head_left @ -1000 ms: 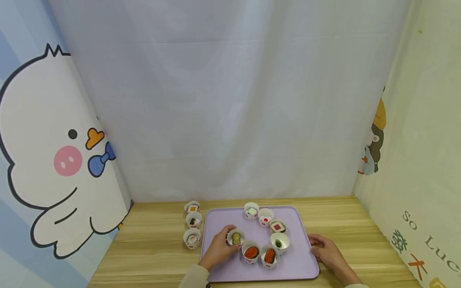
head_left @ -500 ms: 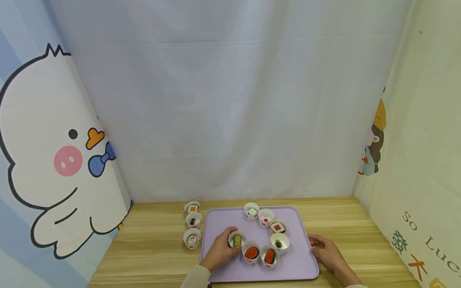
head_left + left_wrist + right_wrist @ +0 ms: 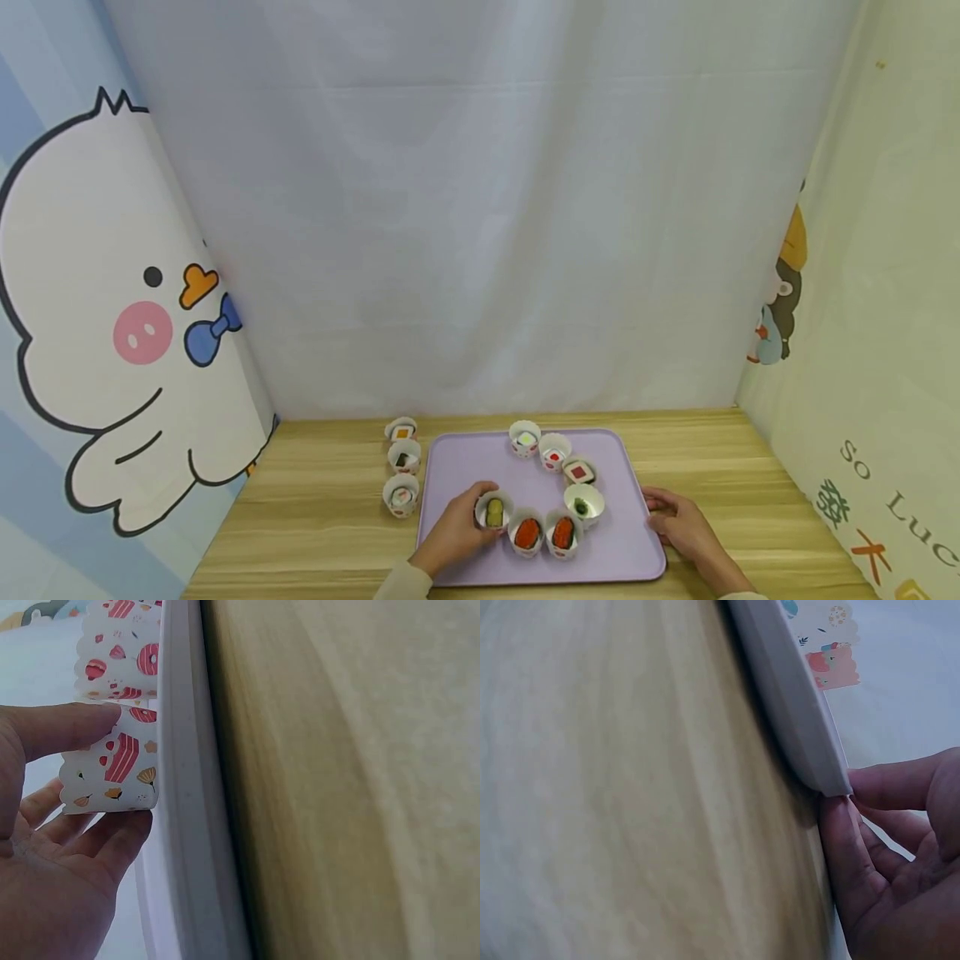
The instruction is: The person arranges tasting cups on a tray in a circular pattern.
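Note:
My left hand grips a small white paper cup with a scalloped rim and printed sweets, thumb on one side and fingers on the other. Inside it lies a yellow-green sushi piece. The cup stands at the front left of a lilac tray. Right beside it are two more cups, each with an orange-red topped sushi piece. On the tray's right edge, my right hand pinches the rim between thumb and fingers, as the right wrist view shows.
More sushi cups curve up the tray's right part: one with a green-topped piece, one with a red-square roll, two behind. Three cups, the nearest holding a white roll, line the wooden table left of the tray.
My left hand has shifted the held cup slightly towards the front and right. The adjacent red-topped cup has moved a little right too. My right hand stays at the tray edge.

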The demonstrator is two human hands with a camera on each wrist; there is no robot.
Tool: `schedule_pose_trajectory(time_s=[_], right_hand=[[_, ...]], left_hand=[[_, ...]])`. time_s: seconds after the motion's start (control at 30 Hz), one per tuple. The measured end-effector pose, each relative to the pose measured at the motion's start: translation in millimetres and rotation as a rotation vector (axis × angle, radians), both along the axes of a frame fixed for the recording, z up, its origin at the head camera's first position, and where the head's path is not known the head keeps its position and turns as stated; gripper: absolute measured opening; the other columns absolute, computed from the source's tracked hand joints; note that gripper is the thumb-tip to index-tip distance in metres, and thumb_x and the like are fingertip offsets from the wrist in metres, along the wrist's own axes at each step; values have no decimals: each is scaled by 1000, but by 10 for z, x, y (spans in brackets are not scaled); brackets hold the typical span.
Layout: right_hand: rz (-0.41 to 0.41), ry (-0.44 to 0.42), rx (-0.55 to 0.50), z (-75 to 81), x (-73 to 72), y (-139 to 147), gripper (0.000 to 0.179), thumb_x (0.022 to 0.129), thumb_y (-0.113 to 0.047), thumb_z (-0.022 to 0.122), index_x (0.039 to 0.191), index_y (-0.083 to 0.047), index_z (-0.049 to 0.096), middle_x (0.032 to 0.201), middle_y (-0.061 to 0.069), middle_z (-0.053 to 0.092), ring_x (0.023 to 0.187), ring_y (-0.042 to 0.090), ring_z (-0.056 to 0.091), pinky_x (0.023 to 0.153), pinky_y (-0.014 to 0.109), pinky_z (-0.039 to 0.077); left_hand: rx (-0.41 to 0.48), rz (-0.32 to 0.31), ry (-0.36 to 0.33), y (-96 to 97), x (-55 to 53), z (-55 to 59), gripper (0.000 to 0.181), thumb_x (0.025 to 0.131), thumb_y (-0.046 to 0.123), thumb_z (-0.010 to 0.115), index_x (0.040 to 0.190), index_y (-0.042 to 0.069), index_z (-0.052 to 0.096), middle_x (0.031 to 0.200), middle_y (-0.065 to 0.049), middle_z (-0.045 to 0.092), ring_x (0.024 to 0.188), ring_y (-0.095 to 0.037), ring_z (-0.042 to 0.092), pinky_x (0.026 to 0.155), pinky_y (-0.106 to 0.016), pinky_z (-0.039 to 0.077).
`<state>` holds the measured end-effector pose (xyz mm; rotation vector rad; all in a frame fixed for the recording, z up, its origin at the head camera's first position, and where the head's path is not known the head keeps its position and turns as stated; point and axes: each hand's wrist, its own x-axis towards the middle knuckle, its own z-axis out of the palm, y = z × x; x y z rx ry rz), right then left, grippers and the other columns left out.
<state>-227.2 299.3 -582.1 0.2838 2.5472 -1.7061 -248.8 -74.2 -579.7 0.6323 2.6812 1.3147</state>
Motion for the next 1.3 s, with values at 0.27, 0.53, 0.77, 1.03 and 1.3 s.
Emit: schedule_pose_trajectory(time_s=[0.27,0.53,0.77,1.03,1.3], right_hand=[[7,4,2,-3,3,0,55,79,9,59,134,9,52,110,18,62,83,16,60,61,30,54],[4,-1,3,4,2,-8,54,79,9,60,134,8,53,110,18,62,84,16,60,61,30,54],[5,-7,10,27,5,-6,55,80,8,60,134,8,53,110,18,61,84,16,60,62,30,54],[14,-4,7,-5,-4,6,51,82,8,60,132,8,54,110,18,63,85,16,60,62,30,54],[9,-3,7,0,-2,3,51,82,8,60,132,8,54,109,18,63,84,16,60,62,30,54]], left_hand=[[-8,5,12,-51,64,47,62,76,19,83,130,8,54,126,-12,64,114,-26,60,95,-42,49],[-16,8,30,-73,55,4,64,76,20,84,130,5,53,123,-12,66,109,-23,61,91,-38,50],[-32,2,14,-54,44,-1,68,78,24,82,135,5,51,128,-12,64,117,-26,60,99,-44,48],[32,-13,-30,-78,98,122,73,77,16,83,139,1,47,136,-19,56,120,-36,57,99,-51,48],[90,-9,31,-196,135,268,74,77,11,80,141,-1,44,143,-20,51,125,-40,54,102,-50,47]])
